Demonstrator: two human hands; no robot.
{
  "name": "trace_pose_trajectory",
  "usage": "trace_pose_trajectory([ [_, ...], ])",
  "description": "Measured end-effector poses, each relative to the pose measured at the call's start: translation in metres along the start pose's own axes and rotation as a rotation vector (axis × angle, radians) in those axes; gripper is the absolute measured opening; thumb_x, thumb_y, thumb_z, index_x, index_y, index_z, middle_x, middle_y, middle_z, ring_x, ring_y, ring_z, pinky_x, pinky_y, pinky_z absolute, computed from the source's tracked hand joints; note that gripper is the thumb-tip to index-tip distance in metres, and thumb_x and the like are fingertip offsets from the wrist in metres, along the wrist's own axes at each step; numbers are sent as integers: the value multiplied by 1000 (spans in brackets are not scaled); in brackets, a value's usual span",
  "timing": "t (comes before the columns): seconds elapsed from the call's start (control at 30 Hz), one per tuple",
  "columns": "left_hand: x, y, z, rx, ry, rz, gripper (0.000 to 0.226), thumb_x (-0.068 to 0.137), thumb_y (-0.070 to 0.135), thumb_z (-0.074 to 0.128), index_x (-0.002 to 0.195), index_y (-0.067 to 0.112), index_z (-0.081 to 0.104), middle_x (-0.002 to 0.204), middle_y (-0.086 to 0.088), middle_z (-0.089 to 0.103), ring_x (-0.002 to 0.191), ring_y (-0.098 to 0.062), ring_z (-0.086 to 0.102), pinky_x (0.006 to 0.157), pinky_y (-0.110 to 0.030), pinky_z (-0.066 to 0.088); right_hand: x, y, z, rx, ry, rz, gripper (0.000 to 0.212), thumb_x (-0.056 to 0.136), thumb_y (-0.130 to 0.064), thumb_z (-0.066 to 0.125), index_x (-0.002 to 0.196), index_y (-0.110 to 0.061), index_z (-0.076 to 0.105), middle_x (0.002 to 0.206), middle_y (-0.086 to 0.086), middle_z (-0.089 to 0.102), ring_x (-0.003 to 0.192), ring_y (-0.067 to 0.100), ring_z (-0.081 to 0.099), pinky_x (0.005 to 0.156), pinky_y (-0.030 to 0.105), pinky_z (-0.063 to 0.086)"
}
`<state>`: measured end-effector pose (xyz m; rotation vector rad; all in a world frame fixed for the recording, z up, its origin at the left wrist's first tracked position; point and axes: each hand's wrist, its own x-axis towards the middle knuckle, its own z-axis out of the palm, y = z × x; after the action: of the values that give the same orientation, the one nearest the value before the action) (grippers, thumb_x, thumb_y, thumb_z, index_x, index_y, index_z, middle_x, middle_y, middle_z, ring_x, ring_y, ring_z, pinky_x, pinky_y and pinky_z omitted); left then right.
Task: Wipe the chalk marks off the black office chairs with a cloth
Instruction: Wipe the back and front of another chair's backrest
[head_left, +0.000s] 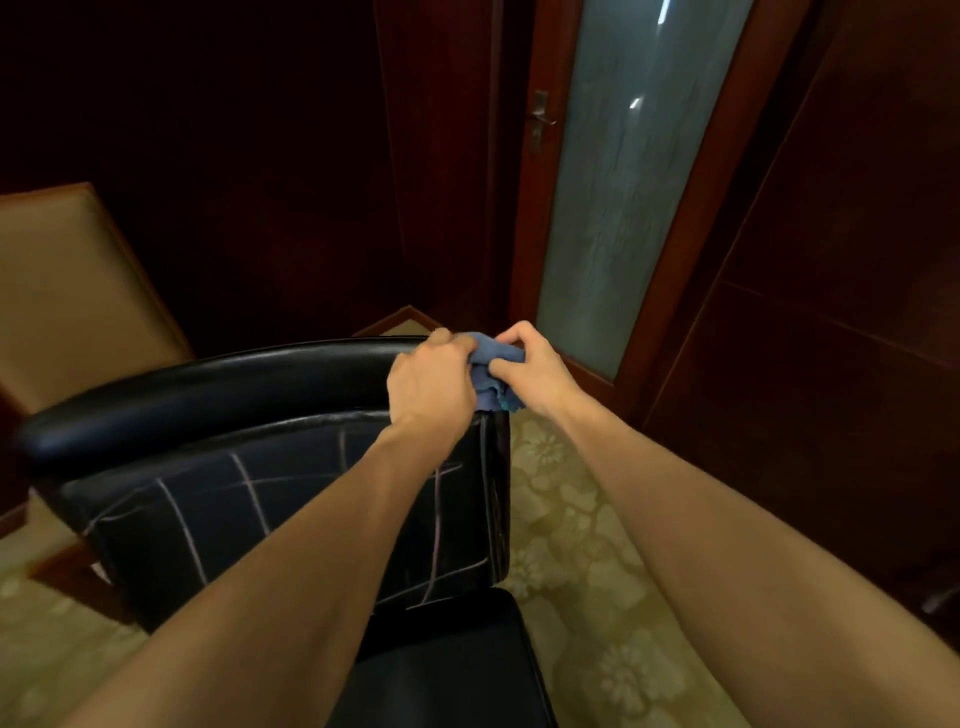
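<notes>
the floor (582, 561) is a pale olive carpet with a woven flower pattern, filling the lower middle and lower right of the frame. dark red-brown wood panelling (841, 218) covers the walls across the top and right. in the upper middle stands a wooden door (540, 208) with a tall frosted glass pane (618, 182) and a metal lever handle (540, 117) on its left stile. at the left edge sits a tan upholstered chair with a wooden frame (62, 291), partly cut off by the frame.

the black office chair (218, 384) fills the centre and lower left, its glossy padded top edge curving from the left toward the middle. pale chalk marks (249, 493) cross the backrest panel in a rough grid of straight lines, some hidden behind the left forearm. the dark seat shows at the bottom centre.

the blue cloth (493, 358) is bunched up at the right end of the chair's top edge, in the middle of the frame. the left hand (434, 379) curls its fingers around the cloth's left side, and the right hand (530, 364) pinches its right side between thumb and fingers; the two hands are just beside each other with the cloth between them.

no brand, label or readable writing shows anywhere.
</notes>
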<state>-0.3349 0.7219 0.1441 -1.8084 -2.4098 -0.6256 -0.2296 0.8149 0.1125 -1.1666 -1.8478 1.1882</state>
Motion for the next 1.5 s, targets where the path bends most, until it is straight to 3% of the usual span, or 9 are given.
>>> trace_pose_trajectory([
  [0.2, -2, 32, 5, -30, -94, 104, 33, 98, 20, 52, 129, 25, 61, 118, -4, 58, 109, -29, 59, 91, -36, 39, -26, 14, -35, -54, 105, 102, 27, 82, -7, 65, 84, -29, 49, 89, 11, 66, 92, 34, 66, 83, 51, 55],
  [0.33, -12, 64, 19, -57, -114, 143, 31, 98, 22, 52, 126, 26, 63, 117, -4, 57, 108, -28, 59, 92, -36, 37, -53, 27, -64, -60, 171, 135, 26, 78, -12, 66, 82, -31, 50, 87, 11, 66, 93, 37, 67, 81, 52, 54],
  [0.43, -27, 83, 30, -98, -113, 164, 32, 100, 24, 48, 127, 28, 62, 119, -3, 57, 109, -26, 59, 92, -35, 36, -78, 42, -84, -47, 204, 112, 25, 76, -14, 67, 81, -34, 52, 81, 1, 65, 80, 25, 65, 73, 47, 53],
  [0.67, -58, 129, 38, -129, -124, 159, 34, 101, 24, 46, 131, 28, 60, 124, -1, 56, 115, -22, 54, 97, -36, 39, -120, 54, -119, -70, 245, 109, 21, 87, -2, 63, 89, -17, 50, 77, -6, 57, 67, 5, 53, 57, 17, 43],
  [0.73, -64, 136, 39, -137, -102, 147, 35, 101, 22, 46, 132, 29, 60, 125, -1, 56, 115, -22, 54, 97, -34, 37, -125, 56, -127, -81, 249, 107, 23, 86, -3, 64, 89, -19, 49, 78, -5, 57, 68, 7, 54, 59, 19, 44],
  [0.87, -77, 141, 38, -212, -83, 138, 36, 101, 22, 46, 131, 30, 63, 120, -2, 58, 110, -24, 57, 95, -34, 35, -137, 62, -132, -78, 259, 89, 28, 82, -7, 66, 85, -28, 47, 79, -2, 58, 73, 15, 57, 68, 43, 50],
  [1.07, -111, 144, 47, -415, 30, 188, 25, 89, 16, 66, 112, 20, 75, 98, -7, 65, 87, -30, 65, 77, -43, 53, -174, 66, -140, -14, 294, 69, 23, 82, -11, 66, 93, -22, 49, 80, 1, 57, 72, 19, 55, 64, 46, 49],
  [1.37, -181, 179, 42, -617, -4, 132, 31, 87, 14, 69, 116, 22, 73, 102, 3, 64, 94, -19, 65, 83, -46, 54, -270, 75, -148, 68, 418, -57, 22, 89, 3, 64, 103, -7, 50, 92, -1, 60, 77, 4, 60, 66, 19, 49],
  [1.5, -220, 188, 45, -673, 43, 93, 31, 86, 15, 72, 116, 20, 73, 99, 6, 63, 89, -12, 63, 77, -35, 56, -303, 78, -150, 111, 435, -48, 29, 87, 8, 64, 106, -8, 50, 96, -3, 58, 81, 0, 60, 69, 16, 49],
])
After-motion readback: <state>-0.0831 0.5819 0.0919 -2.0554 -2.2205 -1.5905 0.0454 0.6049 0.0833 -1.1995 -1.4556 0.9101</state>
